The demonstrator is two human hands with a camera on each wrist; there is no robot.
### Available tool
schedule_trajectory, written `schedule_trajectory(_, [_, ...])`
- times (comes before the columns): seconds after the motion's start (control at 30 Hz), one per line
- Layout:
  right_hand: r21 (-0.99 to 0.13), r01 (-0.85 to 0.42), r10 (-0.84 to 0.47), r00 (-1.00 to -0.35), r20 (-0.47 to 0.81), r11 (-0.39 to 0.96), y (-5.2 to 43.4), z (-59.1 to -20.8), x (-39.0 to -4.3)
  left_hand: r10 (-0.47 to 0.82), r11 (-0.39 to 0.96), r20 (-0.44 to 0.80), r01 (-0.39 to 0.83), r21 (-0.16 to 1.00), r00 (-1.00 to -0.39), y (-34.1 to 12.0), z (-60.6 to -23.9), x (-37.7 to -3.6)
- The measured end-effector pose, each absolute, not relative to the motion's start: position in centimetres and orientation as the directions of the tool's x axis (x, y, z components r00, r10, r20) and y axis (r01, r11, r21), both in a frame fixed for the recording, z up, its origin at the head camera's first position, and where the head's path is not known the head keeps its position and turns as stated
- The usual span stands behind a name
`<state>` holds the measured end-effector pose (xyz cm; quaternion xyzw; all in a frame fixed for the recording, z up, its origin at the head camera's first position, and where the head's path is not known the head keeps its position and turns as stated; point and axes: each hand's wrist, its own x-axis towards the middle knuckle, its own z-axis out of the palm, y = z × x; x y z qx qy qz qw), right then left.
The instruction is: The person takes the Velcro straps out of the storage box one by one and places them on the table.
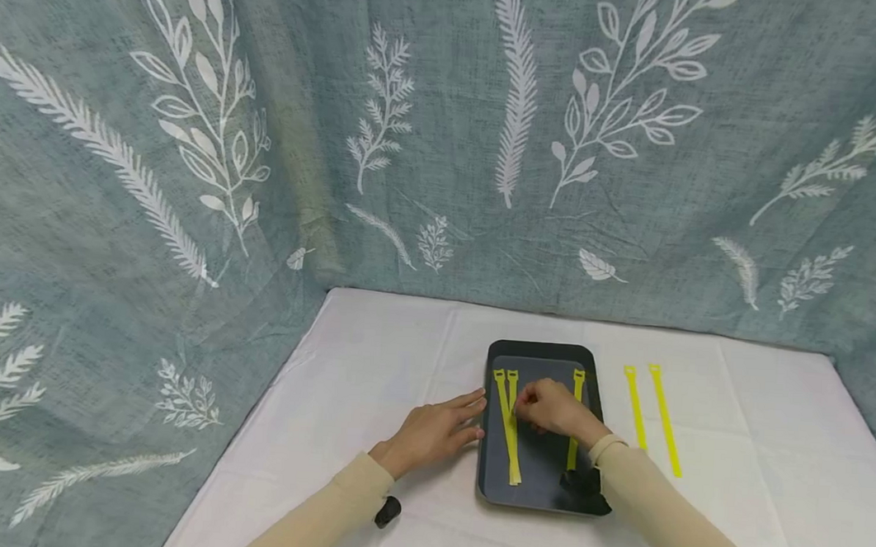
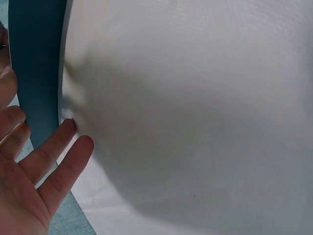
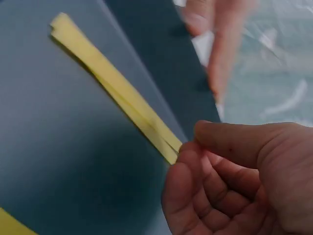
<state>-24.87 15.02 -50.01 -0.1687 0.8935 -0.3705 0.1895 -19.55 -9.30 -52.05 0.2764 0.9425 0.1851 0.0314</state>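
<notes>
A dark grey tray (image 1: pixel 538 498) lies on the table. Inside it, on the left, two yellow cable straps (image 1: pixel 512 451) with slotted heads overlap at their near ends; a third yellow cable strap (image 1: pixel 573 450) lies on the right, partly under my right forearm. My right hand (image 1: pixel 550 407) reaches over the tray, thumb and index finger pinching at the left pair, as the right wrist view shows around the yellow cable straps (image 3: pixel 115 88); the exact contact is hidden by the fingers. My left hand (image 1: pixel 433 430), fingers spread and fairly straight, is at the tray's left rim (image 2: pixel 39 73).
Two more yellow cable straps (image 1: pixel 666 422) lie on the white cloth (image 1: pixel 745 504) right of the tray. A small black object (image 1: pixel 388 512) is by my left sleeve. Behind the table hangs a grey-green leaf-patterned curtain (image 1: pixel 445 142).
</notes>
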Motion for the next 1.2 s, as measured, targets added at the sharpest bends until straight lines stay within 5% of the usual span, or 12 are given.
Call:
schedule_trajectory(0.3, [-0.549, -0.141, -0.355, -0.883, -0.306, 0.824, 13.0, -51.9, -24.2, 0.524, 0.794, 0.011, 0.492, 0.357, -0.852, -9.1, -52.1, -19.6])
schedule_trajectory(0.9, [-0.421, -0.168, -0.324, -0.885, -0.333, 0.892, 11.0, -50.7, -23.8, 0.491, 0.809, -0.013, 0.45, 0.379, -0.871, -9.1, -52.0, -19.6])
schedule_trajectory(1.2, [-0.551, -0.062, -0.316, -0.87, -0.379, 0.832, 11.4, -50.5, -24.1, 0.495, 0.802, 0.008, 0.46, 0.381, -0.869, -9.1, -52.0, -19.6])
